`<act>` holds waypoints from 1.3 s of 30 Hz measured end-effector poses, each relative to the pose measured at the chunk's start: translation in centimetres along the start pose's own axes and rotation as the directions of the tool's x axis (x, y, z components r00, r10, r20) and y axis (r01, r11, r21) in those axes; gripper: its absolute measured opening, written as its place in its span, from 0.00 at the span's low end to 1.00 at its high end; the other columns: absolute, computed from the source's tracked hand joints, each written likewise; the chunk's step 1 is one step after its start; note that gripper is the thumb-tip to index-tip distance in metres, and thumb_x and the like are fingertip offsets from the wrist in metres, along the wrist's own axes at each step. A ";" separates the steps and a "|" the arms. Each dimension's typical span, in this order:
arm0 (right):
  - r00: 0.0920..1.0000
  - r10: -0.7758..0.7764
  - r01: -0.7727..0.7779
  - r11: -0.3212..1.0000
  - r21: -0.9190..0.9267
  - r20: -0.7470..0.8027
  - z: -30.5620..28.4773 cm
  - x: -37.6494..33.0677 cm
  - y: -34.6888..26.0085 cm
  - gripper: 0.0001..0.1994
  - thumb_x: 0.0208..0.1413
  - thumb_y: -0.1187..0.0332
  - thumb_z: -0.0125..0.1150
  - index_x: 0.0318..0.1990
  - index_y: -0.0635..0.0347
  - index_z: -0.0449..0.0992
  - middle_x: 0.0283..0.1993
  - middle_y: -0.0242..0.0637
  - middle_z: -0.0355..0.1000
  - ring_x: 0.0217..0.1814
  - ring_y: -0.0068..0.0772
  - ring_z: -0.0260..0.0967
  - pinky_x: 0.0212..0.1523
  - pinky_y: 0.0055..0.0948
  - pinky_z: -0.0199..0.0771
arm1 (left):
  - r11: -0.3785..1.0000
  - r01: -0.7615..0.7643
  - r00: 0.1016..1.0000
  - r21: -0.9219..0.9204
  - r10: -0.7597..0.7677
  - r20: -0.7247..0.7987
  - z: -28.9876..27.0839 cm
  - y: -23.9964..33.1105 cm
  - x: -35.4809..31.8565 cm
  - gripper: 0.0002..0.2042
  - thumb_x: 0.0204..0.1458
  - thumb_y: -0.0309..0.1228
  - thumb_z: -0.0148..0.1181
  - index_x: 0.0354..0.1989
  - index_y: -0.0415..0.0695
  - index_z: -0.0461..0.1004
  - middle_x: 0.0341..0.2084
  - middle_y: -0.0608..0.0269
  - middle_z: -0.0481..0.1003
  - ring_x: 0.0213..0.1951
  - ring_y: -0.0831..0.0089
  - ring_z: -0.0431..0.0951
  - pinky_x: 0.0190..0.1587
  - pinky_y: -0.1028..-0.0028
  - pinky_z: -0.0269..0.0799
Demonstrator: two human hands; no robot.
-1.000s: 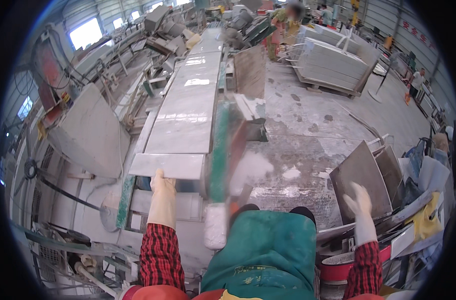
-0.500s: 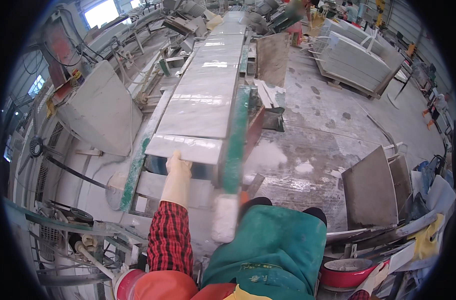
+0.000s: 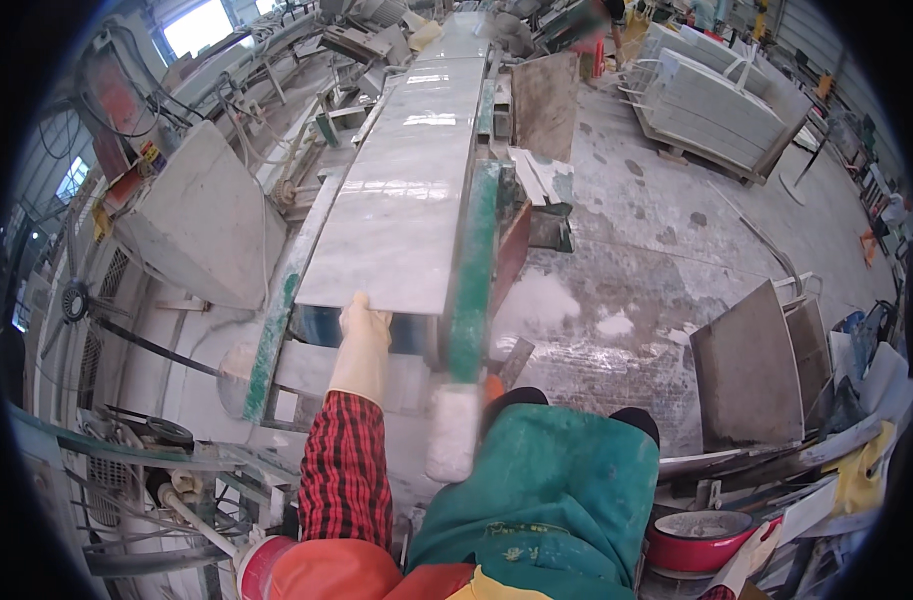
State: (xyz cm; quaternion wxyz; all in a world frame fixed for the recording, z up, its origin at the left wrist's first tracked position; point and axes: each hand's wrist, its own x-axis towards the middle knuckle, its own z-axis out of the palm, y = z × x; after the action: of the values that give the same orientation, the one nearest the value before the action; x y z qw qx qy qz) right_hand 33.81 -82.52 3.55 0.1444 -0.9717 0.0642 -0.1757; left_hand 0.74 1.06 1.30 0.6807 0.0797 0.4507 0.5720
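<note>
Marble slab (image 3: 401, 190) gripped at its near edge by the gloved left hand (image 3: 364, 322); green rail (image 3: 473, 260) at three o'clock, leaning slabs (image 3: 746, 375) beyond.

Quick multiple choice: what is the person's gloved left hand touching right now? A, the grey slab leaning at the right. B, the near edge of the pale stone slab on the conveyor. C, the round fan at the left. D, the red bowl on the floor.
B: the gloved left hand rests on the near edge of the pale stone slab lying on the green-framed conveyor.
</note>
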 end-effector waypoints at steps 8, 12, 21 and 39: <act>0.998 0.055 -0.058 0.991 -0.121 -0.028 1.2 0.6 1.3 0.28 0.67 0.53 0.52 0.67 0.63 0.65 0.69 0.50 0.63 0.71 0.50 0.60 0.70 0.38 0.57 | 0.999 -0.031 0.996 0.036 0.033 -0.083 0.7 -0.4 -0.2 0.14 0.63 0.28 0.56 0.54 0.38 0.67 0.50 0.52 0.75 0.47 0.54 0.80 0.48 0.55 0.83; 0.999 0.034 -0.038 0.993 -0.112 -0.043 1.9 0.6 2.4 0.28 0.67 0.54 0.52 0.67 0.63 0.65 0.69 0.48 0.63 0.71 0.48 0.59 0.71 0.37 0.57 | 0.999 0.021 0.992 0.040 -0.016 -0.126 0.9 -0.2 0.2 0.13 0.64 0.30 0.55 0.53 0.37 0.68 0.50 0.52 0.75 0.46 0.55 0.80 0.47 0.57 0.84; 0.999 0.013 -0.018 0.995 -0.098 -0.050 2.9 0.1 2.9 0.27 0.68 0.55 0.51 0.66 0.64 0.65 0.70 0.49 0.62 0.72 0.47 0.58 0.72 0.36 0.55 | 1.000 -0.021 0.998 0.018 0.022 -0.064 0.7 -0.3 1.0 0.14 0.64 0.30 0.54 0.54 0.35 0.66 0.50 0.50 0.75 0.48 0.54 0.80 0.48 0.56 0.83; 0.987 -0.096 0.076 0.984 -0.159 -0.128 1.0 -3.0 -1.3 0.24 0.66 0.61 0.54 0.64 0.66 0.67 0.67 0.54 0.64 0.70 0.55 0.59 0.71 0.43 0.56 | 0.934 0.063 0.986 0.353 -0.112 0.120 -1.7 3.4 -0.7 0.19 0.64 0.35 0.55 0.52 0.28 0.65 0.50 0.43 0.72 0.49 0.55 0.79 0.49 0.66 0.84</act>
State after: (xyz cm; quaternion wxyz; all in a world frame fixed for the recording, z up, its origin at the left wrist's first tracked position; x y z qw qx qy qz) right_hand 31.44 -80.47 2.08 0.0566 -0.9676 0.0452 -0.2420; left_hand -2.81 0.92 2.81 0.7102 0.2179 0.4997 0.4454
